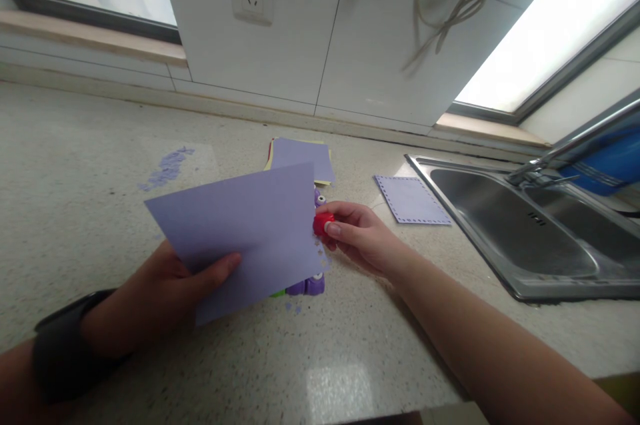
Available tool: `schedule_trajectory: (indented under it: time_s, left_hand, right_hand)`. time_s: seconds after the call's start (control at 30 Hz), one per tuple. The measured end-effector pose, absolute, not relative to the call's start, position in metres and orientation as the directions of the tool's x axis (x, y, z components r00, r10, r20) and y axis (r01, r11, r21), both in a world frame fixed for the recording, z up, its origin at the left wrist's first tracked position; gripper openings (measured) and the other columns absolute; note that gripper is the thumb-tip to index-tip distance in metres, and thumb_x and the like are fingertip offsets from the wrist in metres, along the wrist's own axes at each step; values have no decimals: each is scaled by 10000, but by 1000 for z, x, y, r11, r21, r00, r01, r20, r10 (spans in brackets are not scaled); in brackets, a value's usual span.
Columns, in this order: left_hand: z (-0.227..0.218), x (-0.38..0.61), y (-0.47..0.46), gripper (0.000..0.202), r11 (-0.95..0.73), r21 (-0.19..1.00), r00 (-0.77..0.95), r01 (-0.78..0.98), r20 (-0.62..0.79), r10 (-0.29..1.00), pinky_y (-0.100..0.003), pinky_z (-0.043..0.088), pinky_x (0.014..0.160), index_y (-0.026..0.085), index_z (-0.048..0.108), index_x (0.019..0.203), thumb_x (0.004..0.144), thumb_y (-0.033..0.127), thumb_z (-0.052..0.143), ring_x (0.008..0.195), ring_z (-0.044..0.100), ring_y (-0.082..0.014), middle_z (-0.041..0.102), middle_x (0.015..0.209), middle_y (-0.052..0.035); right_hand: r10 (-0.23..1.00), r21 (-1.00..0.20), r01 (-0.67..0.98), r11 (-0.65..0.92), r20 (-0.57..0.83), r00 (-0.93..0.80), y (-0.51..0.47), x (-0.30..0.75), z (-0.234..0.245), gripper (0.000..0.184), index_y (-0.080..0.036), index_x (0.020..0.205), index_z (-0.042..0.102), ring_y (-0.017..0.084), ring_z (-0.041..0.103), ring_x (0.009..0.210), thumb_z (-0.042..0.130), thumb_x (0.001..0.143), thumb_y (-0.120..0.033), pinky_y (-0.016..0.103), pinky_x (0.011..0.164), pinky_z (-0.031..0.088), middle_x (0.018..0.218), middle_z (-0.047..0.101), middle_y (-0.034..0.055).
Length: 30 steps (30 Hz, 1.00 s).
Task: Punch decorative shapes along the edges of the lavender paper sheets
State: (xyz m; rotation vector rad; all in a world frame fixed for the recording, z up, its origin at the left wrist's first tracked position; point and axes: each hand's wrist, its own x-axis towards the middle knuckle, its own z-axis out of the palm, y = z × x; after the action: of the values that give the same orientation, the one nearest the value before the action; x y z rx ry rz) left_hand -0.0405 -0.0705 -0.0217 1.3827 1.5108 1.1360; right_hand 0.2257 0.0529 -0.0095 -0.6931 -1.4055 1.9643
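My left hand (185,281) holds a sheet of purple paper (245,231) by its lower left part, thumb on top and fingers underneath. Along the sheet's right edge runs a short row of small punched holes. There my right hand (357,235) pinches a red craft punch (324,223) at the paper's edge, between thumb and fingers. Partly hidden beneath the sheet are purple craft punches (306,286) and a bit of something green. A few tiny purple paper cutouts (293,308) lie on the counter just below.
Behind the sheet lies a stack of coloured paper (303,151). To the right, a purple sheet with punched borders (413,199) sits beside the steel sink (500,211). A pile of purple paper bits (167,168) is at the left. A cable (465,5) hangs on the wall.
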Motion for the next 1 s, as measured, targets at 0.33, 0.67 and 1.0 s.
schedule_trajectory:
  time_s: [0.33,0.67,1.0]
  left_hand:
    - [-24,-42,-72,343,15,942,-120,335,27,992,-382,593,957,382,735,1157,817,409,767,1053,750,-289,794,1156,7]
    - [-25,-41,-69,351,23,943,-119,331,18,993,-406,603,938,346,735,1165,823,420,761,1045,750,-307,798,1145,-17]
    - [-17,-36,-68,337,-34,940,-94,340,70,993,-379,593,953,368,737,1141,806,396,764,1063,743,-299,792,1160,0]
  right_hand:
    - [732,-954,-186,-235,-48,-680,53,223,-10,272,-188,922,743,90,545,624,873,718,-312,257,590,427,771,677,-6]
    - [739,-954,-182,-240,-57,-671,51,223,-8,270,-184,908,752,94,533,623,879,714,-325,259,590,418,768,675,-4]
    - [746,-961,-183,-209,-36,-665,52,222,-11,268,-195,943,744,108,559,657,857,742,-332,264,608,438,783,681,2]
